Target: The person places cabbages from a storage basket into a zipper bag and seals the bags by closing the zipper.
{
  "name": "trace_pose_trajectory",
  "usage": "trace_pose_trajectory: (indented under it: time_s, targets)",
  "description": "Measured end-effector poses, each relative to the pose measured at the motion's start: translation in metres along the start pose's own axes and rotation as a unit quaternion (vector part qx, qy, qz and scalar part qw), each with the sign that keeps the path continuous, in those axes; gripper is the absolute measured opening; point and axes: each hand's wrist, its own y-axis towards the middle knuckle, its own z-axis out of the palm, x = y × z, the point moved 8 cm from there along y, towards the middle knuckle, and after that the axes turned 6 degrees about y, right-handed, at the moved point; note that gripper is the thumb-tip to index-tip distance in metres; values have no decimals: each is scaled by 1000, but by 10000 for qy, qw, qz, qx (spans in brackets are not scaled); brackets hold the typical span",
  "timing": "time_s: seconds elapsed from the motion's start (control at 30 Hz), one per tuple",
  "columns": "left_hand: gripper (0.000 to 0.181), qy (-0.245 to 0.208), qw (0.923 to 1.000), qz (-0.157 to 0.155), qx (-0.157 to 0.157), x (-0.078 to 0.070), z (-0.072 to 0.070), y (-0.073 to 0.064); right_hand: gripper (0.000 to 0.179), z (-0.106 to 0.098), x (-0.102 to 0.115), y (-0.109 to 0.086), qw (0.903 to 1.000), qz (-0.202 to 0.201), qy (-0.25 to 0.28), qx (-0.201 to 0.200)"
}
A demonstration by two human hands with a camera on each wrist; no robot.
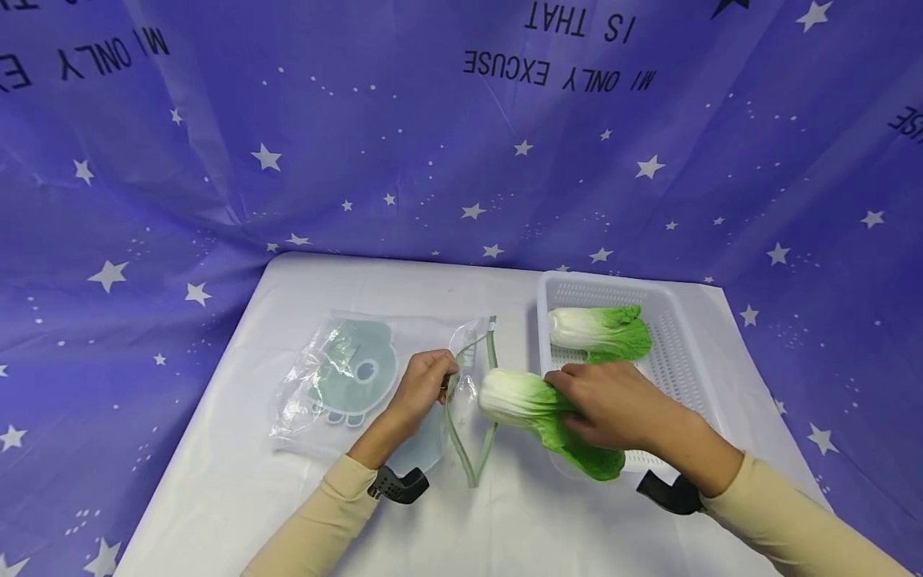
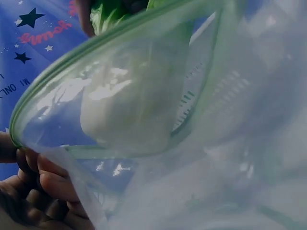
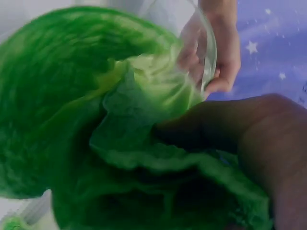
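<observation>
With its fingers pinching the green zip edge, my left hand (image 1: 424,385) holds open a clear zip bag (image 1: 425,332) printed with a pale green cartoon shape. My right hand (image 1: 613,405) grips a bok choy (image 1: 515,397) by its green leaves, thumb on top in the right wrist view. The white stem end points left, at the bag's mouth. Through the plastic in the left wrist view, the pale stem (image 2: 129,105) shows behind the green rim (image 2: 62,62). Whether the stem is inside the mouth or just before it, I cannot tell.
A white perforated basket (image 1: 685,344) stands on the right of the white table (image 1: 303,280). Inside it lies a second bok choy (image 1: 598,330). A purple star-printed cloth (image 1: 404,160) hangs behind the table.
</observation>
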Motion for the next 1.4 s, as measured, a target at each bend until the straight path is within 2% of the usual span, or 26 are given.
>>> trace_pose_trajectory:
  time_s: [0.13,0.27,0.37,0.5,0.57,0.73,0.9,1.0,1.07,1.17,1.27,1.33,1.4]
  targets:
    - [29,52,9999,68,133,-5,1,0,26,-1,10,13,9985,73,-541,-45]
    - [29,185,9994,107,257,-12,3,-2,28,-3,19,27,9977,165,-641,-122]
    - [29,215,9988,156,404,-15,3,-3,29,-1,18,36,9974,339,-617,-144]
    - [27,193,9951,250,934,-17,9,-5,29,4,13,47,9967,553,-562,-167]
    - [25,215,9917,291,1233,-20,12,-6,29,7,14,51,9970,538,-532,-158]
    - [24,421,9833,413,1719,-28,14,-6,27,16,26,57,9965,25,-780,-294]
    - [25,552,9765,483,2026,-36,16,-6,17,26,45,55,9857,-801,-1361,-586]
    - [27,599,9749,489,2089,-37,17,-5,19,31,54,54,9795,-1282,-1396,-684]
    - [28,654,9750,494,2065,-37,17,-4,25,30,55,53,9796,-1423,-1195,-761]
    - [28,754,9772,563,1906,-37,14,-3,32,25,46,51,9891,-1141,-476,-802]
    - [27,852,9785,689,1749,-41,10,-3,35,21,29,50,9952,-375,560,-709]
    - [27,887,9778,781,1733,-44,9,-3,32,22,18,50,9903,178,1244,-595]
    - [27,895,9762,848,1782,-46,11,-3,27,27,10,50,9793,650,1862,-459]
